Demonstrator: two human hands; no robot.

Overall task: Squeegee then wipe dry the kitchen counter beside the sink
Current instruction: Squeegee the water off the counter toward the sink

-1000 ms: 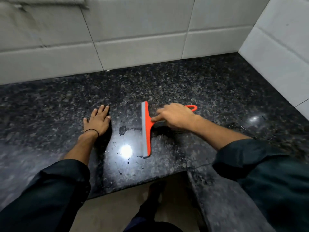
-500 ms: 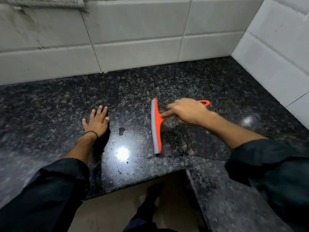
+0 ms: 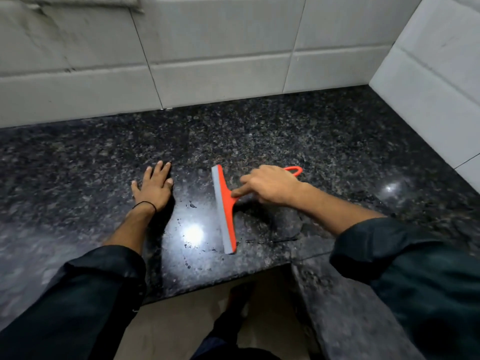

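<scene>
Moved: since the earlier frame the squeegee has slid leftward across the counter, closer to the left hand.
Right hand: fingers curled around the handle, forefinger stretched along the neck.
Left hand: flat on the stone, fingers nearly together, gripping nothing.
Squeegee: blade edge down on the counter, between the hands.
Handling: likely light, stiff plastic with a soft rubber edge; best held by the handle.
Surface: dark polished granite, wet droplets left of the blade, probably slippery.
Room: pale tiled walls meeting in a corner.
</scene>
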